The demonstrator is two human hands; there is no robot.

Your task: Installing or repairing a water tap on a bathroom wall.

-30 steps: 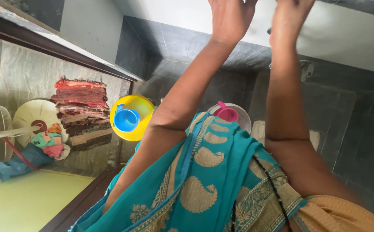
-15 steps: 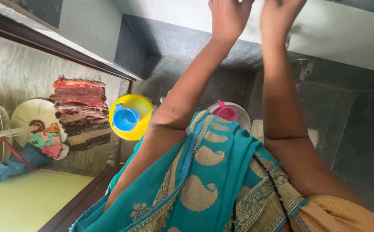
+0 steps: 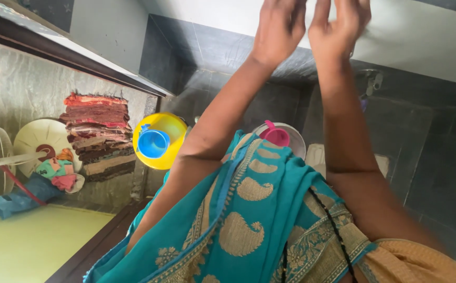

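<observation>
Grip first: both your hands are raised to the top of frame, fingers spread and loose, holding nothing I can see; fingertips are cut off by the frame edge, so contact is unclear. Left to right: table fan (image 3: 34, 149) and cloth heap (image 3: 55, 175) on the far left, stack of folded fabric (image 3: 98, 133), yellow bucket (image 3: 160, 140) with a blue mug (image 3: 153, 142) inside. Then your left hand (image 3: 279, 31), your right hand (image 3: 339, 30) just beside it, nearly touching, both against the pale wall band (image 3: 421, 36). Pink mug (image 3: 277, 136) in a steel bucket (image 3: 297, 142) sits well below, between your forearms. Wall band runs crosswise; both hands about equally near.
</observation>
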